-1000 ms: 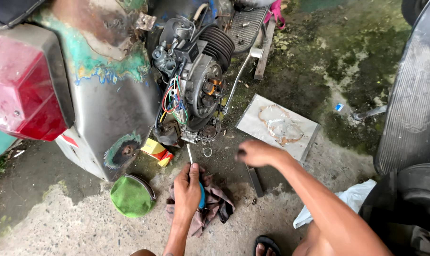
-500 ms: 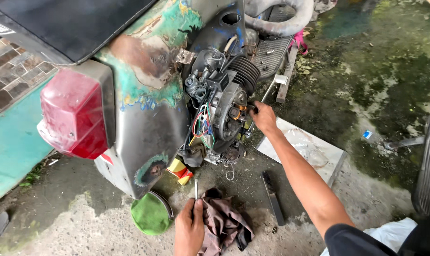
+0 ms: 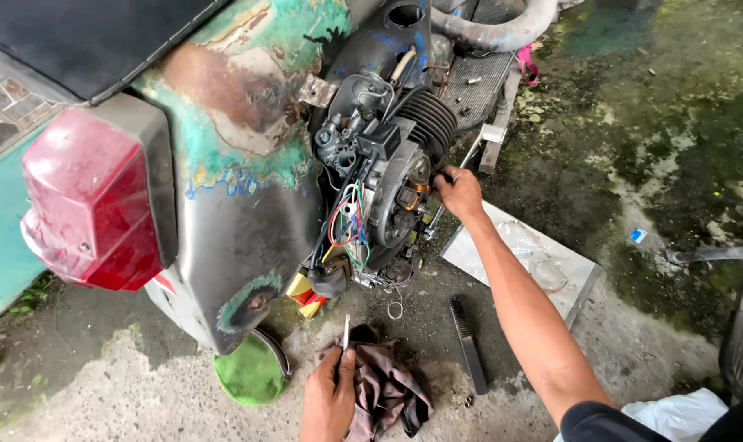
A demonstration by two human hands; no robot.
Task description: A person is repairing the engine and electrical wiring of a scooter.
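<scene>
Head view. Small blue rectangular tag [image 3: 638,235] lies on the mossy wet concrete floor [image 3: 666,147], well right of the right-hand fingers. A yellow-and-red striped label [image 3: 308,296] sits low on the scooter body, just above and left of the left-hand fingertips. White flat rectangular tile [image 3: 551,270], scuffed, lies below the right forearm.

Right hand [image 3: 460,193]: fingers curled narrow against the round grey metal engine cover [image 3: 392,200], at its right edge; what they pinch is too small to tell. Left of those fingers hang red, green and blue wires [image 3: 347,229]; above them stand black ribbed cylinder fins [image 3: 429,119].

Left hand [image 3: 330,401]: fingers closed around a thin metal tool [image 3: 346,331], its tip upright above the thumb. Beside those fingers, to the right, a crumpled brown rag [image 3: 388,389] lies on the ground. Further right lies a black ribbed bar [image 3: 468,344]. Left of the fingers: green round cap [image 3: 248,372], rusted teal-painted panel [image 3: 224,106], red plastic tail lamp [image 3: 89,200].
</scene>
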